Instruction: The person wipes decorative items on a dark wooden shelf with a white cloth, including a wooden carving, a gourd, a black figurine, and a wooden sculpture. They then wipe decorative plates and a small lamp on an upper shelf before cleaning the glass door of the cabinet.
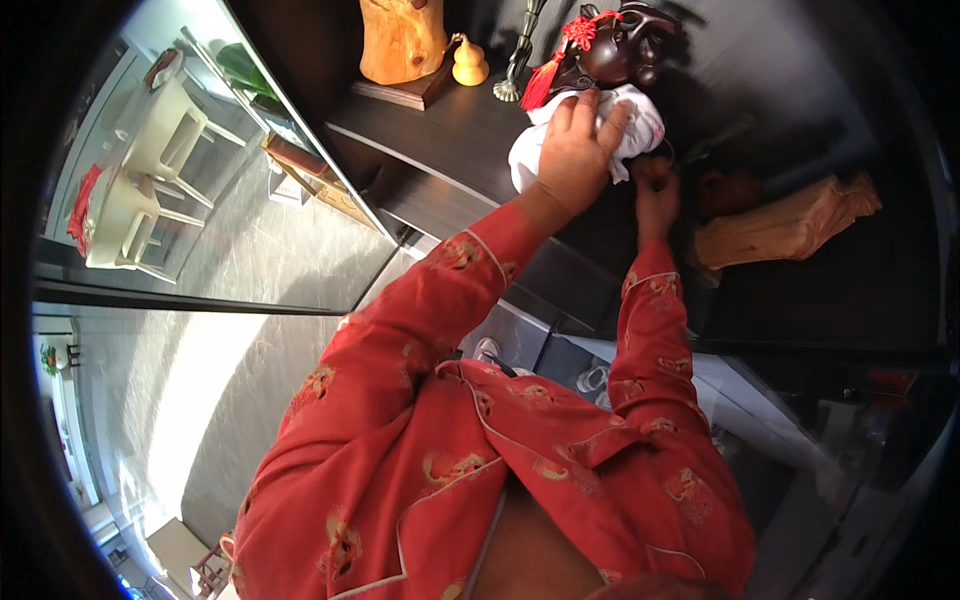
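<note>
A bunched white cloth point(536, 154) lies against the lower part of a dark, glossy carved figure point(611, 56) on the dark wooden shelf point(450, 139). My left hand point(577, 154) grips this cloth from above, its fingers spread over the folds. A red knotted tassel point(541, 84) hangs on the figure's left side. Close by on the right, my right hand point(657, 196) reaches in beside the figure's base and the cloth's edge. Shadow covers its fingers, so whether they hold anything cannot be made out.
Left of the figure stand a metal candlestick-like stem point(511, 79), a small yellow gourd point(470, 64) and a wooden carving point(403, 37) on a plinth. To the right lies another pale wood carving point(787, 225). A glass partition point(300, 309) with dark framing borders the left.
</note>
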The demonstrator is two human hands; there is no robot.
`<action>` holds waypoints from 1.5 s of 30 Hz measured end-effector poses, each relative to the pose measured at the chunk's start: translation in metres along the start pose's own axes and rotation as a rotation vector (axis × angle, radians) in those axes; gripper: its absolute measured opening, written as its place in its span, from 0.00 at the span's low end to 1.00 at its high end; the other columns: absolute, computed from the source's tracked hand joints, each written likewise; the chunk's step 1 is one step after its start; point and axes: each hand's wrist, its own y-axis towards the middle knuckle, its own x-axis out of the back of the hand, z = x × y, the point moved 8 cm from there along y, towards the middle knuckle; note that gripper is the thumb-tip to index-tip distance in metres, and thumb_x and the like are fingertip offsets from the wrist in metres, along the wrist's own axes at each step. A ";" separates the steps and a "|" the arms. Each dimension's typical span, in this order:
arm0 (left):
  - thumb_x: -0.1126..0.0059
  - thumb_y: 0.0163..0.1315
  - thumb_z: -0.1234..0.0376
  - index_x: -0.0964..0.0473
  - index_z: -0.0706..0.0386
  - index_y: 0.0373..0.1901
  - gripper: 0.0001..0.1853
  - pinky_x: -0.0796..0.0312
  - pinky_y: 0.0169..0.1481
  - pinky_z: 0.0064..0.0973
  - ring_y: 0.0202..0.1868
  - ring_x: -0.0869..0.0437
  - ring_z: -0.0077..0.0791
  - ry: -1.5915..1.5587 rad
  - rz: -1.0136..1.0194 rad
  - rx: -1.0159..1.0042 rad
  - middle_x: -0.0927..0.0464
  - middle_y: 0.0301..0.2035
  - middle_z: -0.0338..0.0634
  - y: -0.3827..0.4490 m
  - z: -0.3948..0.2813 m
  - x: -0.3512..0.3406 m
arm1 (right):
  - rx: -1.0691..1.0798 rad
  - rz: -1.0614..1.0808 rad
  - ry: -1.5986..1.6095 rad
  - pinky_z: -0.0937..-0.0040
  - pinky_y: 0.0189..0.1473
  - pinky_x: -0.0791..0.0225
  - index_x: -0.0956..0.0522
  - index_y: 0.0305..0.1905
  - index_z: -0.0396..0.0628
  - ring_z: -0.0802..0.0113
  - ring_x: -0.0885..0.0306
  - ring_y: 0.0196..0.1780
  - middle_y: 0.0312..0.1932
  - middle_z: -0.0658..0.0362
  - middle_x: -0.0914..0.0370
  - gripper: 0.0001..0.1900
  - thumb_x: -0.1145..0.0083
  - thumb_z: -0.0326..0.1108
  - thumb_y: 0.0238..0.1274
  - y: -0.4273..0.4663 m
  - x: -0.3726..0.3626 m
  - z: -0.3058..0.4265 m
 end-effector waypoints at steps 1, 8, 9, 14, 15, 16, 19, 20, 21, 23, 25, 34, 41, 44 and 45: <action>0.40 0.41 0.75 0.32 0.57 0.59 0.35 0.34 0.58 0.41 0.52 0.31 0.57 0.097 0.017 -0.049 0.36 0.58 0.60 -0.007 -0.002 -0.010 | -0.013 -0.002 0.015 0.66 0.53 0.33 0.26 0.50 0.41 0.60 0.24 0.50 0.47 0.52 0.22 0.26 0.31 0.44 0.49 0.001 0.001 -0.003; 0.37 0.43 0.70 0.31 0.61 0.56 0.33 0.33 0.56 0.48 0.55 0.31 0.60 -0.083 0.385 0.170 0.37 0.60 0.63 -0.090 0.025 -0.028 | 0.047 -0.071 -0.162 0.64 0.55 0.33 0.28 0.54 0.43 0.58 0.25 0.54 0.50 0.49 0.24 0.29 0.31 0.43 0.47 -0.001 0.007 0.003; 0.36 0.43 0.70 0.30 0.62 0.55 0.32 0.32 0.54 0.47 0.54 0.29 0.58 -0.128 0.417 0.180 0.35 0.58 0.62 -0.089 0.024 -0.023 | 0.045 -0.099 -0.171 0.63 0.54 0.32 0.27 0.52 0.43 0.55 0.25 0.52 0.49 0.48 0.24 0.27 0.32 0.43 0.48 0.002 0.009 -0.004; 0.37 0.52 0.70 0.29 0.62 0.46 0.19 0.27 0.39 0.29 0.41 0.20 0.32 -0.962 0.232 1.079 0.22 0.34 0.45 -0.089 0.051 0.021 | 0.088 -0.149 -0.252 0.63 0.53 0.32 0.27 0.50 0.41 0.57 0.24 0.49 0.46 0.48 0.23 0.24 0.34 0.42 0.50 -0.005 0.018 0.022; 0.38 0.53 0.71 0.29 0.62 0.46 0.18 0.27 0.38 0.26 0.41 0.21 0.29 -1.182 0.042 1.210 0.23 0.36 0.44 -0.093 0.050 0.031 | 0.071 -0.148 -0.128 0.64 0.53 0.33 0.27 0.50 0.41 0.58 0.24 0.50 0.46 0.49 0.24 0.24 0.35 0.41 0.50 -0.006 0.021 0.017; 0.38 0.54 0.71 0.30 0.62 0.48 0.19 0.27 0.39 0.28 0.43 0.21 0.30 -1.041 0.084 1.043 0.24 0.39 0.45 -0.093 0.054 0.034 | 0.063 -0.148 -0.003 0.65 0.54 0.33 0.27 0.51 0.41 0.59 0.25 0.50 0.47 0.50 0.24 0.24 0.35 0.40 0.51 -0.005 0.021 0.015; 0.37 0.55 0.69 0.32 0.62 0.53 0.24 0.28 0.47 0.34 0.48 0.24 0.40 -0.592 0.211 0.538 0.27 0.47 0.53 -0.104 0.046 0.023 | 0.028 -0.199 0.348 0.66 0.56 0.36 0.28 0.52 0.40 0.61 0.27 0.53 0.50 0.52 0.26 0.22 0.38 0.36 0.51 -0.017 0.032 0.030; 0.37 0.55 0.67 0.33 0.63 0.54 0.25 0.29 0.52 0.38 0.52 0.25 0.47 -0.424 0.271 0.368 0.30 0.51 0.58 -0.102 0.025 0.015 | 0.015 -0.220 0.461 0.66 0.57 0.37 0.28 0.52 0.40 0.62 0.29 0.54 0.51 0.53 0.27 0.22 0.39 0.35 0.52 -0.026 0.036 0.036; 0.36 0.55 0.65 0.34 0.63 0.56 0.27 0.30 0.56 0.42 0.55 0.27 0.55 -0.266 0.326 0.194 0.32 0.54 0.63 -0.102 0.000 0.003 | 0.033 -0.240 0.467 0.66 0.57 0.38 0.28 0.52 0.40 0.62 0.29 0.55 0.51 0.54 0.27 0.22 0.40 0.33 0.52 -0.034 0.047 0.037; 0.35 0.53 0.63 0.37 0.64 0.59 0.33 0.43 0.66 0.49 0.62 0.41 0.68 -0.286 0.591 0.256 0.43 0.61 0.70 -0.109 -0.013 -0.044 | 0.069 -0.255 0.484 0.66 0.59 0.40 0.28 0.53 0.41 0.63 0.31 0.55 0.52 0.55 0.29 0.21 0.42 0.31 0.52 -0.046 0.065 0.041; 0.35 0.49 0.65 0.39 0.64 0.59 0.35 0.42 0.64 0.50 0.60 0.39 0.67 -0.275 0.633 0.118 0.41 0.59 0.69 -0.090 -0.036 -0.079 | 0.055 -0.251 0.547 0.67 0.59 0.40 0.28 0.51 0.40 0.64 0.31 0.53 0.48 0.56 0.28 0.20 0.44 0.31 0.52 -0.054 0.082 0.034; 0.40 0.53 0.49 0.48 0.66 0.67 0.46 0.44 0.67 0.47 0.65 0.44 0.63 -0.111 0.759 0.237 0.48 0.64 0.66 -0.046 -0.009 -0.209 | 0.184 -0.209 0.149 0.68 0.54 0.36 0.23 0.44 0.37 0.64 0.30 0.53 0.51 0.51 0.32 0.18 0.37 0.39 0.54 0.032 0.080 0.098; 0.42 0.54 0.59 0.43 0.60 0.66 0.38 0.40 0.66 0.45 0.67 0.42 0.47 -0.234 0.889 0.138 0.45 0.67 0.50 -0.054 -0.002 -0.220 | 0.165 -0.142 -0.042 0.55 0.60 0.38 0.29 0.58 0.39 0.46 0.40 0.63 0.63 0.37 0.46 0.35 0.38 0.55 0.51 0.098 0.043 0.109; 0.43 0.53 0.65 0.37 0.60 0.62 0.32 0.36 0.64 0.43 0.64 0.36 0.46 -0.259 0.868 0.038 0.39 0.64 0.50 -0.052 -0.018 -0.206 | 0.223 -0.280 -0.048 0.56 0.57 0.37 0.26 0.51 0.35 0.47 0.33 0.55 0.54 0.41 0.38 0.32 0.37 0.53 0.50 0.118 0.059 0.090; 0.44 0.54 0.65 0.36 0.60 0.60 0.30 0.37 0.64 0.41 0.63 0.34 0.47 -0.332 0.827 0.088 0.36 0.61 0.51 -0.053 -0.012 -0.200 | 0.248 -0.273 -0.036 0.56 0.57 0.37 0.26 0.49 0.34 0.48 0.32 0.54 0.53 0.42 0.37 0.32 0.36 0.53 0.49 0.119 0.052 0.097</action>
